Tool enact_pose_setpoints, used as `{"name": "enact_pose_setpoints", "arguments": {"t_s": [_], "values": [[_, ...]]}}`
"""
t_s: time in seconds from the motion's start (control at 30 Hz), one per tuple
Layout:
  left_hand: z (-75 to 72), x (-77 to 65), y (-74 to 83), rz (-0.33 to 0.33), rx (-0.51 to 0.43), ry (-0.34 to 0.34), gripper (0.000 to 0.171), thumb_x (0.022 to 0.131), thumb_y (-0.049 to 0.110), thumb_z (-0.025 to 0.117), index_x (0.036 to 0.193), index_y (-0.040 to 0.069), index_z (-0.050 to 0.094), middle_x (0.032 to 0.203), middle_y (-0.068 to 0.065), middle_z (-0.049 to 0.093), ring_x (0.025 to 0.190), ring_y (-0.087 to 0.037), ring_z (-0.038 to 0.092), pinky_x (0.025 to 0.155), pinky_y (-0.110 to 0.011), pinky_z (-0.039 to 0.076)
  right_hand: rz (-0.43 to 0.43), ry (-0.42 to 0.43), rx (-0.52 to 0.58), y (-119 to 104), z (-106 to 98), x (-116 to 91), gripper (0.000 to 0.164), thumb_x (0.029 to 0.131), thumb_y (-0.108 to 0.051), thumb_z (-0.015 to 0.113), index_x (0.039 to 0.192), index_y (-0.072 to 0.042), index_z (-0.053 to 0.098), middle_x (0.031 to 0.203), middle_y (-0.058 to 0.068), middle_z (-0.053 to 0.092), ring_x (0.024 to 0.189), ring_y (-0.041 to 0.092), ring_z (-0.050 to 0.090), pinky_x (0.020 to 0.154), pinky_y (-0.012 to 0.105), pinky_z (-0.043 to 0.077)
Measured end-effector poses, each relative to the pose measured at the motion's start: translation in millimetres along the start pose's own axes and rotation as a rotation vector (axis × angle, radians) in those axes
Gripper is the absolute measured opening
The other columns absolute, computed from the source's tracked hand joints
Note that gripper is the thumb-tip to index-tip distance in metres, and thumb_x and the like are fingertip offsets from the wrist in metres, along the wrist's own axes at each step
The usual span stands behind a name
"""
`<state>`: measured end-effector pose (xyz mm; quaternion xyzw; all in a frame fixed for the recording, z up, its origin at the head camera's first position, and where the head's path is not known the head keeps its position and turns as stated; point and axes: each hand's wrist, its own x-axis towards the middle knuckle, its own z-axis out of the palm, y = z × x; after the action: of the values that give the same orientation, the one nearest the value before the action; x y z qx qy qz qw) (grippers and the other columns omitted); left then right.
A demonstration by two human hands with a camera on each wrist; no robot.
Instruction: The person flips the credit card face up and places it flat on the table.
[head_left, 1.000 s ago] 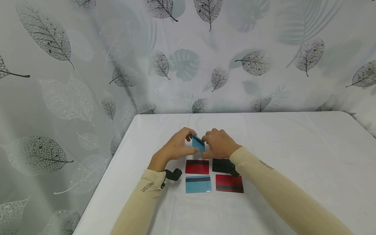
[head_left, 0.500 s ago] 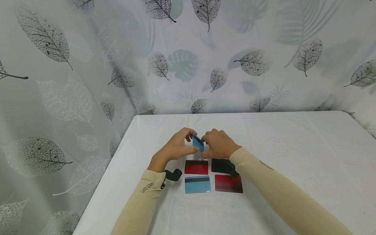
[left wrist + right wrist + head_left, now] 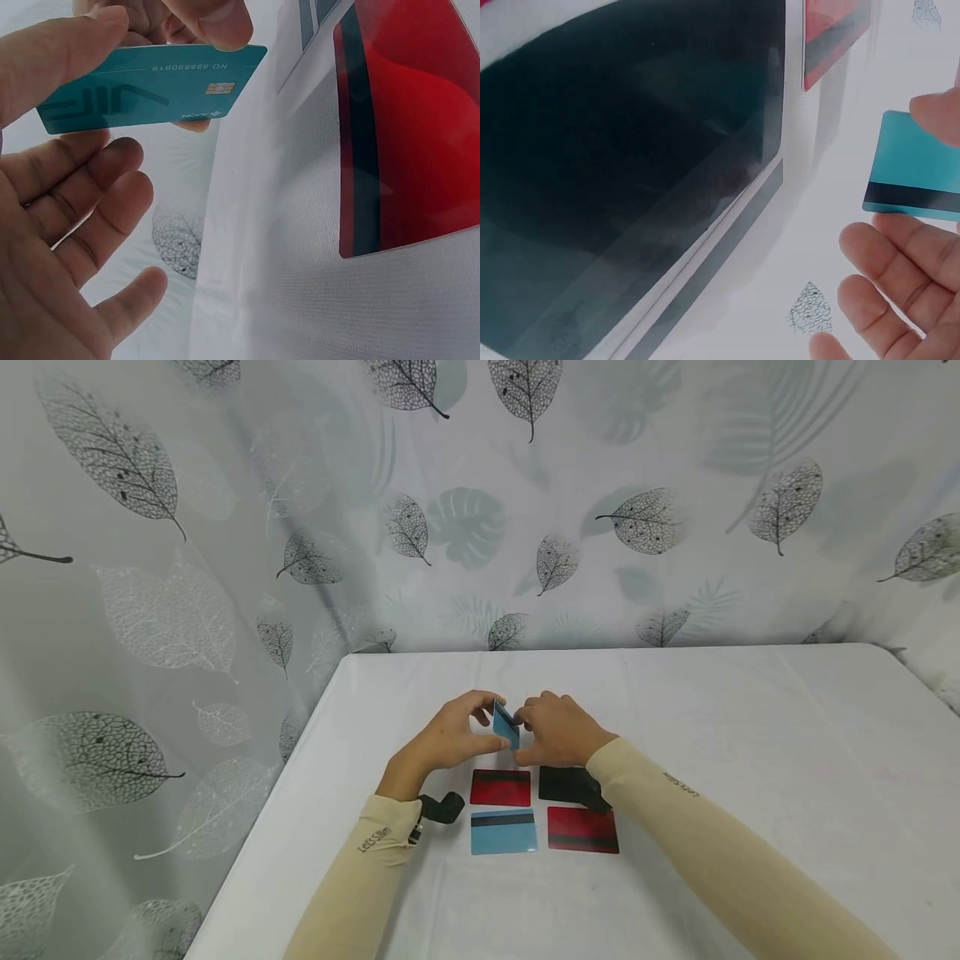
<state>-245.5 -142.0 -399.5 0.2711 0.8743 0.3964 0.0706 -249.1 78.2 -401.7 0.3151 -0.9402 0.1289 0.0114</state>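
A teal-blue bank card [image 3: 506, 725] is held on edge between both hands above the white table. My left hand [image 3: 459, 727] pinches one end between thumb and fingers; in the left wrist view its thumb presses the card's printed, chip-bearing face [image 3: 150, 90], the lower fingers spread away. My right hand [image 3: 562, 728] pinches the opposite end. A dark magnetic stripe [image 3: 915, 196] runs along the back of the card in the right wrist view. Just below the hands lie a red card [image 3: 500, 787] and a black card [image 3: 562, 784], the latter partly covered by the right wrist.
Nearer the body, a second blue card [image 3: 504, 833] and another red card [image 3: 583, 831] lie flat, stripes up. A black wrist strap [image 3: 442, 807] sits at the left wrist. A leaf-patterned curtain [image 3: 480, 527] hangs behind the white tabletop [image 3: 750, 760].
The held blue card has turned slightly, showing a narrower face in the head view. Both hands stay nearly in place, and the cards on the table have not been moved.
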Motion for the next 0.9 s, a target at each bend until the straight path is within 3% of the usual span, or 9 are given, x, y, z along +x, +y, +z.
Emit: {"name": "enact_pose_setpoints", "arguments": {"t_s": [0.17, 0.33, 0.67, 0.9], "values": [[1.1, 0.1, -1.2, 0.005, -0.023, -0.029, 0.063, 0.089, 0.022, 0.082, 0.144, 0.003, 0.056, 0.128, -0.004, 0.065, 0.114, -0.025, 0.059, 0.09, -0.04, 0.052, -0.034, 0.015, 0.009, -0.8, -1.3, -2.5, 0.047, 0.081, -0.038, 0.075, 0.116, -0.007, 0.077, 0.097, 0.004, 0.073, 0.088, 0.022, 0.061, 0.075, 0.043, 0.054], [3.4, 0.4, -0.6, 0.012, -0.026, -0.041, 0.062, 0.091, 0.025, 0.08, 0.143, 0.003, 0.055, 0.131, -0.005, 0.065, 0.118, -0.029, 0.059, 0.097, -0.049, 0.052, -0.047, 0.024, 0.009, -1.8, -3.3, -4.2, 0.046, 0.084, -0.038, 0.076, 0.117, -0.006, 0.077, 0.098, 0.005, 0.073, 0.088, 0.022, 0.061, 0.074, 0.043, 0.054], [5.2, 1.4, 1.9, -0.041, 0.013, -0.026, 0.061, 0.09, 0.027, 0.081, 0.142, 0.006, 0.056, 0.131, -0.004, 0.065, 0.124, -0.024, 0.059, 0.104, -0.051, 0.048, -0.043, 0.041, 0.011, -0.8, -7.6, -6.8, 0.05, 0.087, -0.039, 0.078, 0.121, -0.004, 0.075, 0.103, 0.008, 0.073, 0.089, 0.023, 0.061, 0.076, 0.042, 0.055], [6.7, 2.5, 1.5, -0.043, 0.044, -0.012, 0.058, 0.093, 0.028, 0.077, 0.14, 0.005, 0.054, 0.131, -0.006, 0.064, 0.126, -0.027, 0.059, 0.106, -0.05, 0.048, -0.042, 0.102, 0.029, 1.7, -5.8, -9.4, 0.059, 0.089, -0.036, 0.065, 0.138, -0.004, 0.064, 0.12, 0.012, 0.07, 0.099, 0.028, 0.062, 0.084, 0.047, 0.056]]}}
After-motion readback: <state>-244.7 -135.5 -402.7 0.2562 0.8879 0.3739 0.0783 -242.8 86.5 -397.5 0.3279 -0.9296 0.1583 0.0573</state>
